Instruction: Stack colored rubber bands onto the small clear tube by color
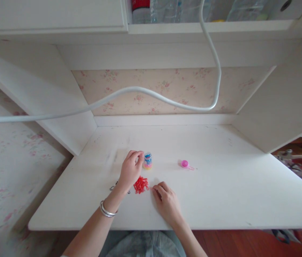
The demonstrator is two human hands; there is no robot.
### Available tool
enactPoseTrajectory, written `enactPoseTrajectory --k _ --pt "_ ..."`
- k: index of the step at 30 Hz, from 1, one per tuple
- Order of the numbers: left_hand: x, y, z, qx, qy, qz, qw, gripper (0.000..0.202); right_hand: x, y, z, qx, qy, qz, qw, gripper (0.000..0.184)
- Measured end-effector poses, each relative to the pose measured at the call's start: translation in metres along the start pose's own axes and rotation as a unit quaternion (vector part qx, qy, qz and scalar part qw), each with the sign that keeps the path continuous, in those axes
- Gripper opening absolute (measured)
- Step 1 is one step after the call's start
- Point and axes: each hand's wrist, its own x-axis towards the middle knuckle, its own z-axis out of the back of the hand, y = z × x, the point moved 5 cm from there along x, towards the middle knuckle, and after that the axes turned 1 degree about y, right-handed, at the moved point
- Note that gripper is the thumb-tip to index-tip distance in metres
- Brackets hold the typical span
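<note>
A small clear jar (148, 160) filled with coloured bands stands near the middle of the white desk (220, 192). My left hand (130, 170) sits just left of the jar, fingers curled and fingertips close to it; a silver bangle circles that wrist. A small pile of red rubber bands (141, 184) lies in front of the jar, between my hands. My right hand (165, 202) rests on the desk just right of the pile, fingers bent with tips pinched near it. A pink lid (185, 164) lies to the right of the jar. A few dark bands (112, 187) lie by my left wrist.
A white cable (151, 93) hangs across the view in front of the floral back wall. White side panels box in the desk on left and right. A shelf above holds bottles. Red floor shows at the right edge.
</note>
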Motion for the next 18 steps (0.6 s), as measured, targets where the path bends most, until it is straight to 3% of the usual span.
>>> enactPoseTrajectory --k 5,9,14,18 --pt "-0.029 0.011 0.007 -0.013 0.014 0.038 0.999 0.027 0.002 -0.006 -0.003 0.080 -0.019 -0.032 0.996 0.033" --pt "-0.071 0.019 -0.003 0.003 0.074 0.033 0.997 0.026 0.018 -0.009 0.010 0.161 -0.074 -0.071 0.982 0.038" --pt "-0.119 0.039 -0.015 0.127 0.108 0.033 0.985 0.019 0.057 0.015 0.045 0.162 -0.123 -0.048 0.978 0.033" --pt "-0.135 0.050 -0.017 0.202 0.093 0.049 0.974 0.015 0.087 0.040 0.060 0.120 -0.125 -0.006 0.985 0.031"
